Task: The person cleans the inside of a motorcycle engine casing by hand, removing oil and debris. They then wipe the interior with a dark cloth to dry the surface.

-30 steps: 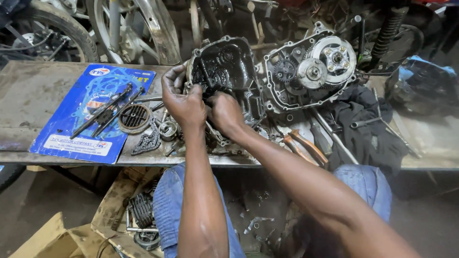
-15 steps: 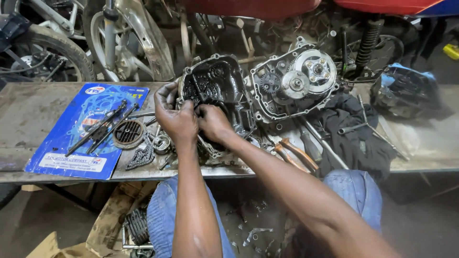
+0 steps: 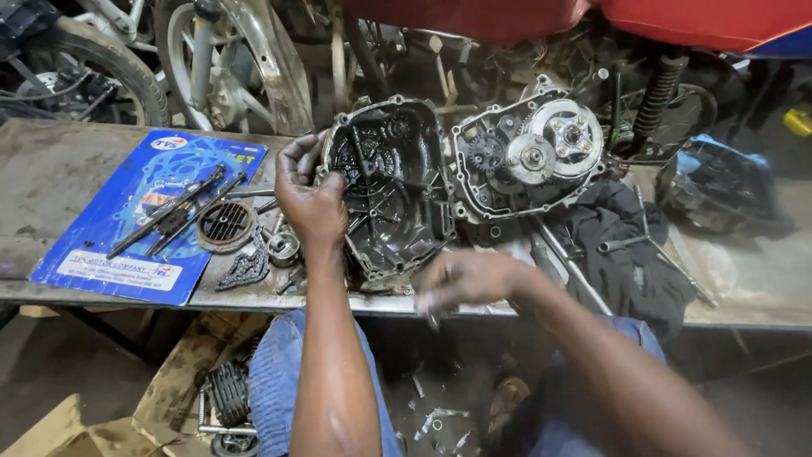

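My right hand (image 3: 469,279) just came off the engine cover (image 3: 389,186), blurry near the counter (image 3: 51,178) edge, can't tell its grip. Left hand (image 3: 311,203) still clamps the cover's left rim, tilted up.

The right hand (image 3: 469,279) is motion-blurred just below the engine cover (image 3: 393,190), so its grip cannot be told. Left of that cover, the left hand's (image 3: 311,203) fingertips are hidden behind its rim.

My left hand (image 3: 311,203) is raised, back toward me, fingers curled forward in a closed grip, forearm running straight up from below. My right hand (image 3: 467,279) sits lower, blurred, fingers loosely bent, its grip unclear, forearm angling in from the lower right.
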